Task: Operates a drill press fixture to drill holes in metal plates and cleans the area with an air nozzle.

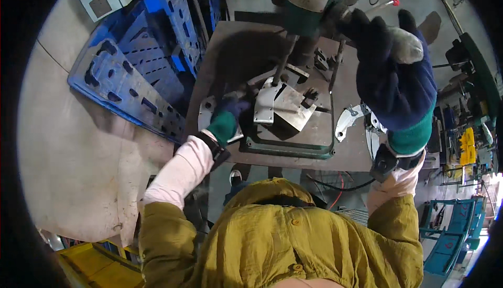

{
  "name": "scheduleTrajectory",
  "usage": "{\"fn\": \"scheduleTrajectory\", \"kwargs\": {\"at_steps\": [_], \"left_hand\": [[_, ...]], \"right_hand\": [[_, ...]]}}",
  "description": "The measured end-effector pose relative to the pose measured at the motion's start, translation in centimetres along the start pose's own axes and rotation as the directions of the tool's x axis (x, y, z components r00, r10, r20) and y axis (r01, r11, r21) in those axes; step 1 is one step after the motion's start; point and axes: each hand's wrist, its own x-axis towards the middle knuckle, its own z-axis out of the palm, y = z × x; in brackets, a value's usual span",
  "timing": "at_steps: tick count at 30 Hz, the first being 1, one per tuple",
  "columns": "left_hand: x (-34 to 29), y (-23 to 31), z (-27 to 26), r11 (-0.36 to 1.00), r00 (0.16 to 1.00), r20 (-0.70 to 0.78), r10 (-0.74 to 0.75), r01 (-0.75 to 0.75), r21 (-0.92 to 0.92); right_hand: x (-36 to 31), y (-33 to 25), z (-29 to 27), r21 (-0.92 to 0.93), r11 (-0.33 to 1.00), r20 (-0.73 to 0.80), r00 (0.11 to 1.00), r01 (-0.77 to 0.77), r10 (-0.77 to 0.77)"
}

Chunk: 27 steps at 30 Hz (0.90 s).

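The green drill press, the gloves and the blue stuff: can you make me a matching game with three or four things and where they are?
Things:
1. Left hand in a dark blue and green glove
2. Right hand in a dark blue and green glove
3. Blue plastic pallet
4. Bent silver metal plate

Places:
A. leaning left of the table
B. raised at the machine's lever
C. under the drill spindle
D. low on the table, beside the plate

Pairs: 1-D, 2-B, 3-A, 4-C

Navy gloves with green cuffs on both hands, left (229,118) and right (398,78). Pink sleeves (183,173), olive-yellow shirt (277,235). Green drill (309,0), red-tipped lever (394,1), silvery plate (285,104), blue pallet (141,63), grey-brown counter (346,152).
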Motion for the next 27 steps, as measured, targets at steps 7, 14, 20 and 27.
{"fn": "scheduleTrajectory", "kwargs": {"at_steps": [7,14,20,27], "left_hand": [[0.7,-0.9,6.5,0.739,0.838,0.161,-0.522,0.538,-0.406],[1.6,-1.5,8.1,0.672,0.856,0.174,-0.487,0.494,-0.551],[1.7,-0.9,7.5,0.592,0.77,0.253,-0.585,0.619,-0.516],[0.8,1.1,7.7,0.741,0.844,0.113,-0.524,0.517,-0.428]], "right_hand": [[-0.1,-0.3,-0.2,-0.052,0.998,0.071,0.997,0.038,-0.034],[-0.1,0.3,-1.8,-0.099,0.992,0.046,0.996,0.075,-0.071],[0.2,3.5,-3.8,-0.01,0.952,-0.192,0.933,0.307,-0.303],[0.2,3.6,-11.7,-0.974,0.164,0.025,0.788,0.159,-0.615]]}}
